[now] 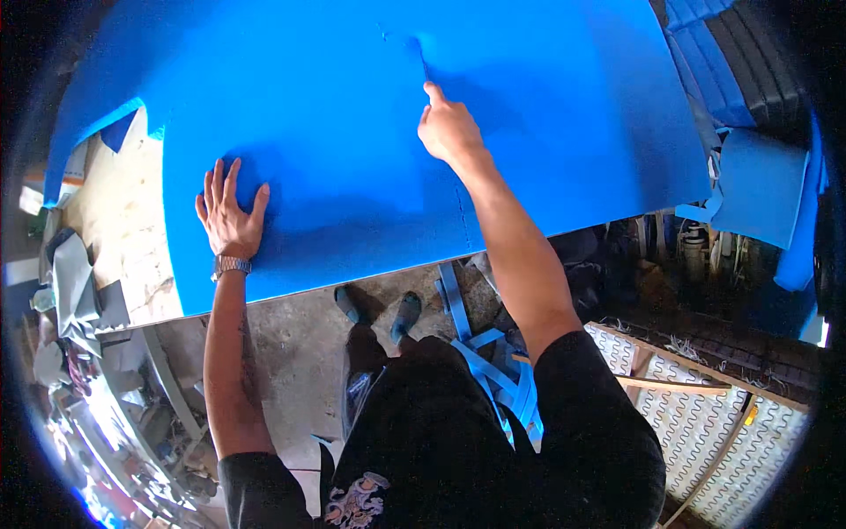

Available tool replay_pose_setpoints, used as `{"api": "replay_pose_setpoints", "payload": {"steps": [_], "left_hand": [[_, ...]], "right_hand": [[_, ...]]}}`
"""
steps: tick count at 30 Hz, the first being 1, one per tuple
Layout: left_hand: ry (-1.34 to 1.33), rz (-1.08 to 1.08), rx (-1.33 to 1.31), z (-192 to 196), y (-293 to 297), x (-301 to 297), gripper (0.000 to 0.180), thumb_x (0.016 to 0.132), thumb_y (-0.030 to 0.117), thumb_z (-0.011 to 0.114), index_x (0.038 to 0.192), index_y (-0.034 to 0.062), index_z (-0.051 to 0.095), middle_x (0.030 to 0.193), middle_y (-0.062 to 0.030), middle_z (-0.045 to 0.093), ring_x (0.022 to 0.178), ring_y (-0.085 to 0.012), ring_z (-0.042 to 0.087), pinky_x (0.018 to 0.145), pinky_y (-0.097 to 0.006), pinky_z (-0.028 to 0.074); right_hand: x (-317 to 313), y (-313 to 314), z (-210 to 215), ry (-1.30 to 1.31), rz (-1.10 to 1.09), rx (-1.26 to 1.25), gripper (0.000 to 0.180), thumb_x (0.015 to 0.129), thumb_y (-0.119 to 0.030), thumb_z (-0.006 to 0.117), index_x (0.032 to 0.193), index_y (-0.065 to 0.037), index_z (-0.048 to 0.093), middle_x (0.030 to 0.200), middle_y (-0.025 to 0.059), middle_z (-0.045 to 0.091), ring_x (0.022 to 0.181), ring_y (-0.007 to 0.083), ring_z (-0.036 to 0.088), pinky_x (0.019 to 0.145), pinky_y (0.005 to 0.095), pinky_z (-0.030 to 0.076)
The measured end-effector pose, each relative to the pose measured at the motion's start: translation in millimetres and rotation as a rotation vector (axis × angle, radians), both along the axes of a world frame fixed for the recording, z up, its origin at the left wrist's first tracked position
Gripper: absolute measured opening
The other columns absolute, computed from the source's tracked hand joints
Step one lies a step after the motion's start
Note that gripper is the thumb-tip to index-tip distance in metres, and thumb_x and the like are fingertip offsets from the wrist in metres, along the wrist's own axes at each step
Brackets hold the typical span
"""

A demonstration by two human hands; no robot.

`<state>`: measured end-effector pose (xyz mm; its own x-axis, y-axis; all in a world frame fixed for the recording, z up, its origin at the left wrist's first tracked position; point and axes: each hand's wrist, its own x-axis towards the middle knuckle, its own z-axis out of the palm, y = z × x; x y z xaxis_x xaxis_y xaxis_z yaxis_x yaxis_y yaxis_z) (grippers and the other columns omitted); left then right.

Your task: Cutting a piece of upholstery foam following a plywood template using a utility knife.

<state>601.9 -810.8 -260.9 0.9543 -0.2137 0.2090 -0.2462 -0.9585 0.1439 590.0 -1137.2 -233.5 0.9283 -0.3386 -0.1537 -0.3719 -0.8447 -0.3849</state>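
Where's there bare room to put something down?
On the large flat blue sheet: between the spread left hand and the right hand holding a thin dark tool, and right of the right forearm. The pale, stained tabletop shows bare between the blue sheet's left edge and a crumpled grey sheet. Beyond the blue sheet's right edge, it's crowded around a squarish blue offcut.

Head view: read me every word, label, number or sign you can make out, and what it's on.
No readable text.
White box at left: orange marks, too small and blurred.
Black shirt: pale print, no legible words.
Blue sheet: no lettering visible.
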Motion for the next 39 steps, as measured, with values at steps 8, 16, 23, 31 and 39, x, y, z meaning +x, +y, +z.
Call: {"api": "replay_pose_setpoints", "payload": {"steps": [8, 16, 23, 31, 39], "left_hand": [[-0.010, 0.000, 0.017, -4, 6, 2, 0.061, 0.078, 0.054, 0.050, 0.130, 0.0225, 0.039, 0.139, -0.0086, 0.030, 0.130, -0.0277, 0.023, 0.104, -0.048, 0.012], [-0.060, -0.011, -0.014, -24, -4, -25, 0.057, 0.079, 0.052, 0.050, 0.128, 0.0229, 0.042, 0.138, -0.0077, 0.032, 0.129, -0.0263, 0.026, 0.104, -0.047, 0.014], [-0.087, -0.017, 0.017, -28, -3, -42, 0.058, 0.079, 0.055, 0.048, 0.128, 0.0253, 0.042, 0.139, -0.0065, 0.031, 0.129, -0.0258, 0.026, 0.104, -0.046, 0.015], [-0.106, 0.000, 0.026, -14, 3, -61, 0.057, 0.079, 0.055, 0.048, 0.128, 0.0250, 0.043, 0.137, -0.0064, 0.033, 0.128, -0.0255, 0.026, 0.103, -0.046, 0.016], [-0.036, 0.033, -0.014, 67, 10, -105, 0.056, 0.078, 0.050, 0.052, 0.124, 0.0173, 0.046, 0.135, -0.0106, 0.035, 0.127, -0.0297, 0.027, 0.103, -0.050, 0.016]], "right_hand": [[-7, -6, -6, 0.011, 0.059, 0.122, 0.048, 0.080, -0.014, 0.045, 0.126, -0.009, 0.035, 0.099, 0.0289, 0.056, 0.087, 0.0427, 0.057, 0.076, 0.0493, 0.046], [-23, -21, -28, 0.086, 0.041, 0.086, 0.057, 0.074, -0.011, 0.046, 0.130, -0.010, 0.033, 0.103, 0.0280, 0.055, 0.096, 0.0412, 0.055, 0.082, 0.0462, 0.046], [-152, -3, 3, 0.134, 0.080, 0.072, 0.052, 0.082, -0.015, 0.043, 0.132, -0.010, 0.031, 0.083, 0.0266, 0.059, 0.076, 0.0420, 0.058, 0.067, 0.0497, 0.047], [-386, 54, 44, 0.411, 0.001, 0.180, 0.049, 0.087, -0.018, 0.043, 0.133, -0.011, 0.027, 0.077, 0.0232, 0.059, 0.063, 0.0421, 0.056, 0.057, 0.0510, 0.044], [-466, 42, 171, 0.349, 0.127, 0.336, 0.043, 0.087, -0.014, 0.048, 0.129, -0.012, 0.038, 0.072, 0.0148, 0.059, 0.054, 0.0273, 0.056, 0.052, 0.0382, 0.045]]}}
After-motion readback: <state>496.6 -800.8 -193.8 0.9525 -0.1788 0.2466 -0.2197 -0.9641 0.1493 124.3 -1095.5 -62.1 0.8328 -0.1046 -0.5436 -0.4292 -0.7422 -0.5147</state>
